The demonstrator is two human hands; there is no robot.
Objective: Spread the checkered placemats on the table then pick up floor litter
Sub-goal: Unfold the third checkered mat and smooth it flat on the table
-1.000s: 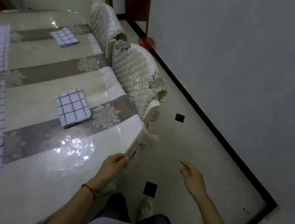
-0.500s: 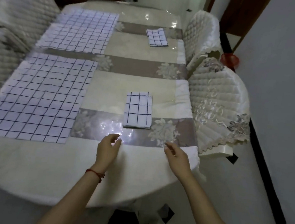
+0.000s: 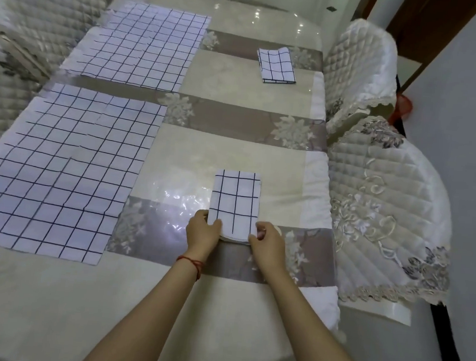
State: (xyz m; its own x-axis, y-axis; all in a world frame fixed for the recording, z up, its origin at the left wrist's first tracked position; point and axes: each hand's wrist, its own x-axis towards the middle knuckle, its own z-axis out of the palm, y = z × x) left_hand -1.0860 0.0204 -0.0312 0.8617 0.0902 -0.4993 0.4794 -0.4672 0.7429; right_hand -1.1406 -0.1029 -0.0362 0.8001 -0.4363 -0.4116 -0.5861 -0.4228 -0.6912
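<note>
Half a second before, both hands had hovered over the bare cloth short of the folded placemat; by this moment they had reached its near end and taken hold. The left hand gripped the near left corner of the folded placemat, its thumb lying on top of the fabric and the other fingers tucked out of sight at the edge. The right hand pinched the near right corner, its fingers curled over the edge. The placemat lay on the desk, on the right half, its near end raised a little so that the stacked layers showed.

A second folded placemat lay farther back on the right, well apart from the hands. On the left half two spread placemats lay flat, the near one and the far one, with a brown band of tablecloth between them. Quilted chair covers stood just beside the desk on both sides. A red cord circled the left wrist.
</note>
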